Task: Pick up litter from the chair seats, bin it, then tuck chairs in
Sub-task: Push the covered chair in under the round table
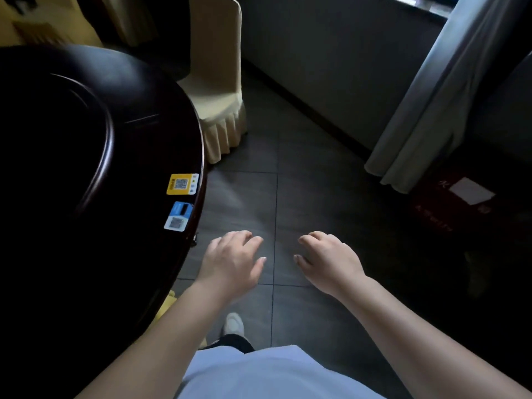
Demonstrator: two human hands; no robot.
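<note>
A chair with a cream skirted cover (214, 90) stands at the far side of the dark round table (95, 156), its seat partly under the table edge. No litter shows on the visible part of the seat. My left hand (231, 262) and my right hand (328, 259) hover palm-down over the dark tiled floor, side by side, fingers loosely curled and apart, holding nothing. A sliver of yellow fabric (169, 302) peeks out under the table edge by my left forearm. No bin is in view.
A yellow sticker (182, 184) and a blue sticker (178, 216) sit near the table's rim. A grey curtain (431, 105) hangs at the right. A dark red box (449, 203) with a white label lies below it. The wall runs along the back.
</note>
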